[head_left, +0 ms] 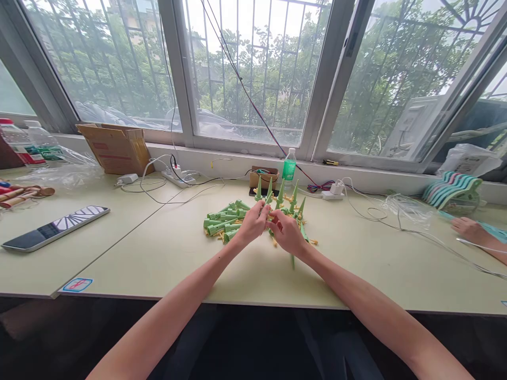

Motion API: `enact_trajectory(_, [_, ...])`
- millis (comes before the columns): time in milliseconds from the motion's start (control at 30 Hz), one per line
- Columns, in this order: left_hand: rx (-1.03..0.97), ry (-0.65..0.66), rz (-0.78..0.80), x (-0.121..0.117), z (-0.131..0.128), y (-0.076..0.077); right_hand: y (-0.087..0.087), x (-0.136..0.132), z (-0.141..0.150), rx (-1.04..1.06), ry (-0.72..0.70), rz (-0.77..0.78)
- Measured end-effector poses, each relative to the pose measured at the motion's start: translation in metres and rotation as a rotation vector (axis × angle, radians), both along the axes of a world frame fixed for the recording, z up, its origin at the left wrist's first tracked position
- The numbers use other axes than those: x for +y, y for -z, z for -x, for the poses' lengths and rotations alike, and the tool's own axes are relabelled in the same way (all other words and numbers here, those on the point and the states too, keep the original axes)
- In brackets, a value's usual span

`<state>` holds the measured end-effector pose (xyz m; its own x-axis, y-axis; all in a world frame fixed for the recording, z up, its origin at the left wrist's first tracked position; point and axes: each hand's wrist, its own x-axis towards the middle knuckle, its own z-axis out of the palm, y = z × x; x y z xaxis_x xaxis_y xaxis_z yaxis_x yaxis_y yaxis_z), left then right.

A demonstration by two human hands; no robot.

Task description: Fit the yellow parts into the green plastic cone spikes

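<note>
At the middle of the table, my left hand point(252, 224) is closed around a green plant watering spike point(269, 196), its pointed end up. My right hand point(288, 233) meets it from the right, thumb and fingers pinched against the lower part of the same spike; the exact contact is partly hidden by the fingers. Left of my hands lies a pile of green watering spikes point(217, 228) with round, hollow ends toward me. Behind and right of them, several more spikes point(293, 196) stand point up, with small yellow valves point(314, 242) around their bases.
A green-labelled bottle point(289, 164) and a small cardboard box point(263, 179) stand behind the spikes. Cables and a power strip point(180, 177) run along the window sill. A phone point(57, 228) lies left. At right, another person's hand point(469, 229) rests near stacked hangers point(451, 191).
</note>
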<state>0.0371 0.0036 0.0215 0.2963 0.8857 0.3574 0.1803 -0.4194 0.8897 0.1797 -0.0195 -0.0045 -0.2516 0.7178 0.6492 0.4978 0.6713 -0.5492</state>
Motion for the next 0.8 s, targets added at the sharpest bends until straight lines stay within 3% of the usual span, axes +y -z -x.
enact_trajectory(800, [-0.019, 0.071, 0.024, 0.0062, 0.0014, 0.0054, 0.0025, 0.0018, -0.0016, -0.058, 0.096, -0.053])
